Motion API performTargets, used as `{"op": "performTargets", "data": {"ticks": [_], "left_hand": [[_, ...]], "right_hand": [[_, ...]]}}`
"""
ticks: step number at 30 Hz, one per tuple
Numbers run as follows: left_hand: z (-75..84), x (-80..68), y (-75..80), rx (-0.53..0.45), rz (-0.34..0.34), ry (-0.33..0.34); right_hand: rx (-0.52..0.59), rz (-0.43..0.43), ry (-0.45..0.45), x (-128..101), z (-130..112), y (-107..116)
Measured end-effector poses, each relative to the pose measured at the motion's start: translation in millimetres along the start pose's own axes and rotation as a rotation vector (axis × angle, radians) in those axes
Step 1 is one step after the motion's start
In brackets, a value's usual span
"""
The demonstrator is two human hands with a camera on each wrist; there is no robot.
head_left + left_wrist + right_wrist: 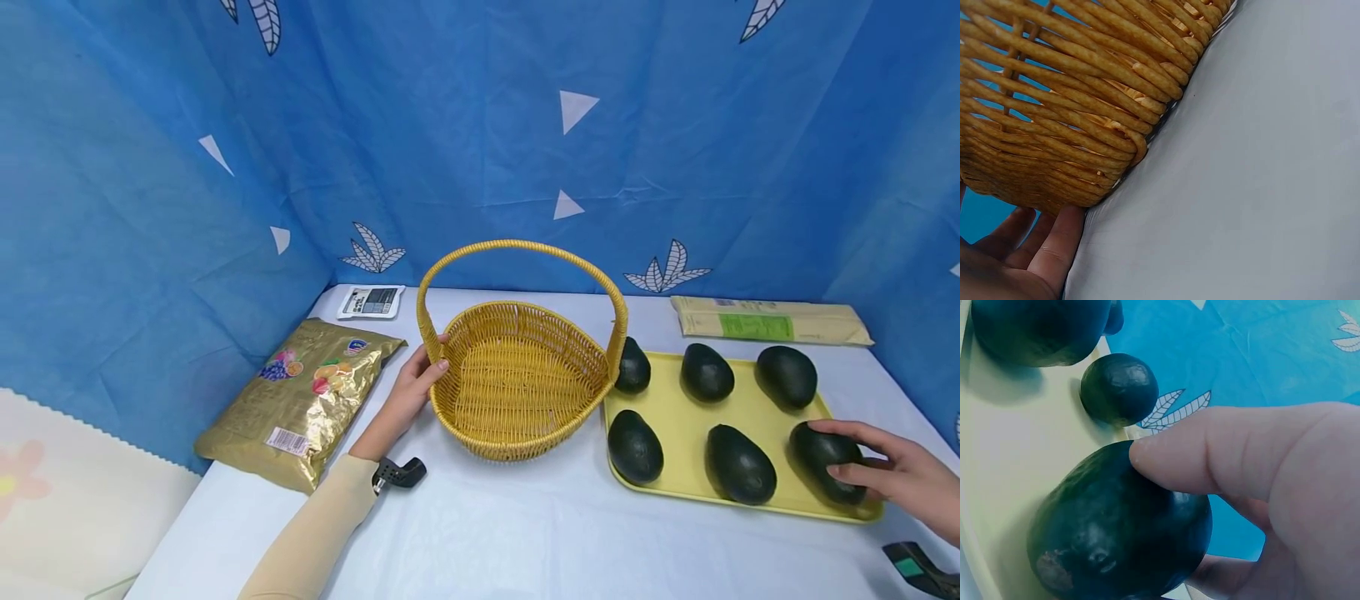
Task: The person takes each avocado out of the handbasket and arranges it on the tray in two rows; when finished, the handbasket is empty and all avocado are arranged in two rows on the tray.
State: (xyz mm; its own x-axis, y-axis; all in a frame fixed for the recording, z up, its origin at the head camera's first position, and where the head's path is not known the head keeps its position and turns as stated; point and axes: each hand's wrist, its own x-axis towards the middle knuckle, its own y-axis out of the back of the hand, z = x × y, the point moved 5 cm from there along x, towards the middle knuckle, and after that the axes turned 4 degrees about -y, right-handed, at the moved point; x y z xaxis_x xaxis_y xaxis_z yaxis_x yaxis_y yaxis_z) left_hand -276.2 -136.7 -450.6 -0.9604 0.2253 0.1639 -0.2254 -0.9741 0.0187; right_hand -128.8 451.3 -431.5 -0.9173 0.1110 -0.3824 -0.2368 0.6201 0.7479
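A yellow wicker basket [517, 433] with a tall arched handle stands on the white table. My left hand [415, 385] holds its left side by the rim, near the foot of the handle. From the left wrist view, fingers [1060, 244] press against the lower weave. On the right, a yellow tray [678, 425] bears several dark green avocados, such as this avocado [741, 464] at the front middle. My right hand [892, 462] pinches the front-right avocado [821, 458], which appears to lie on the tray. In the right wrist view, the thumb [1185, 450] lies across that avocado's upper side.
A gold foil bag [300, 392] lies left of the basket. Behind it is a small white packet [371, 302]. A flat beige package [772, 322] rests behind the tray. Blue patterned cloth [480, 150] hangs at the back and sides. The basket's right side overlaps the tray's left edge.
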Motion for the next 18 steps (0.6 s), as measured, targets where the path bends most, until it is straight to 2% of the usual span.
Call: {"op": "performTargets", "data": {"ticks": [7, 18], "left_hand": [[-2.0, 1.3, 0.8, 0.013, 0.003, -0.002], [-1.3, 0.6, 0.9, 0.016, 0.009, 0.004]], "right_hand": [[-0.021, 0.013, 0.026, 3.3, 4.1, -2.2], [-0.003, 0.042, 0.014, 1.6, 8.7, -1.4]]}}
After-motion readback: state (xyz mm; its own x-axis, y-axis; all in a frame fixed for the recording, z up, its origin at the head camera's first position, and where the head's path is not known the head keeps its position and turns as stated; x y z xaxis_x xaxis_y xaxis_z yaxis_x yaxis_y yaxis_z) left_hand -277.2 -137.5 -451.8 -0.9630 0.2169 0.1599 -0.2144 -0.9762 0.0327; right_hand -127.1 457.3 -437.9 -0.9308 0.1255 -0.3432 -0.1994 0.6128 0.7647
